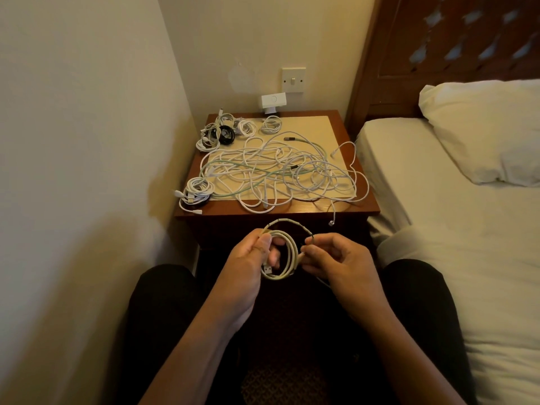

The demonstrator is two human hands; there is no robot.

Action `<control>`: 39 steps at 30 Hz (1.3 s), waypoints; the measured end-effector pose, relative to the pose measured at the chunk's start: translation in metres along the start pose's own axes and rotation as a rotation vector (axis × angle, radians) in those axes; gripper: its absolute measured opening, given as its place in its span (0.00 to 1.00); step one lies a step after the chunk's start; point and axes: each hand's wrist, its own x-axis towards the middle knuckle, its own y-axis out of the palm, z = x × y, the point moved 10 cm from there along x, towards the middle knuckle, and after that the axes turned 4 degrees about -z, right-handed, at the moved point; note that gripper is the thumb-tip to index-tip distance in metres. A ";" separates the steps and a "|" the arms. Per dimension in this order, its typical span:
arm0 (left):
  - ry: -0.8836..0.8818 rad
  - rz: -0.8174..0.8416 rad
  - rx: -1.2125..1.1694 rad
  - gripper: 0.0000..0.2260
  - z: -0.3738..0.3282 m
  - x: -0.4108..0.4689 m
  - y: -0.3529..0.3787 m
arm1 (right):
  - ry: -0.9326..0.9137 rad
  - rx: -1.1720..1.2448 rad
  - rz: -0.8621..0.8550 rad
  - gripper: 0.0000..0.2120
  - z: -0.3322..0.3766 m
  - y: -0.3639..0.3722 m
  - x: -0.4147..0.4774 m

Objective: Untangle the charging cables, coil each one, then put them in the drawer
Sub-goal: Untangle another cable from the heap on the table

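While the left hand (248, 258) holds a pale coil (292, 255) upright, just in front of the worktop (336, 211) and above the lap, its grip is curled round the coil's left side, thumb on the outside and fingers through the loop. The right hand (336, 255) takes the coil's right side, its grip pinching the strands between thumb and forefinger, the other fingers loosely bent. A USB plug (267, 270) lies inside the loop, low, by the left fingers. One strand arcs higher than the rest from hand to hand.

On the worktop a beige mat (309, 127) carries a wide tangle (280, 168) of white and pale green cables; some loops spill over the mat's edges onto the wood. One cable end (331, 223) hangs over the front edge. At the back left corner sits a cluster of bundles (222, 131), white with one black among them, and a small grey-white bundle (271, 125) lies apart just to their right. Another white bundle (197, 192) rests at the front left corner, half off the mat.

A white box (273, 100) stands at the worktop's back edge, under a wall switch (293, 80). To the right is a bed (438, 223) with a pillow (482, 127)
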 end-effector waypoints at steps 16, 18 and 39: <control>-0.045 -0.029 0.017 0.15 0.025 0.001 0.003 | 0.263 0.355 0.255 0.13 -0.015 0.041 -0.017; -0.030 -0.028 0.033 0.14 0.023 0.001 0.004 | 0.218 0.271 0.281 0.11 -0.011 0.043 -0.020; -0.030 -0.308 0.343 0.11 0.018 0.027 -0.070 | -0.225 -0.734 0.189 0.12 0.032 0.008 -0.035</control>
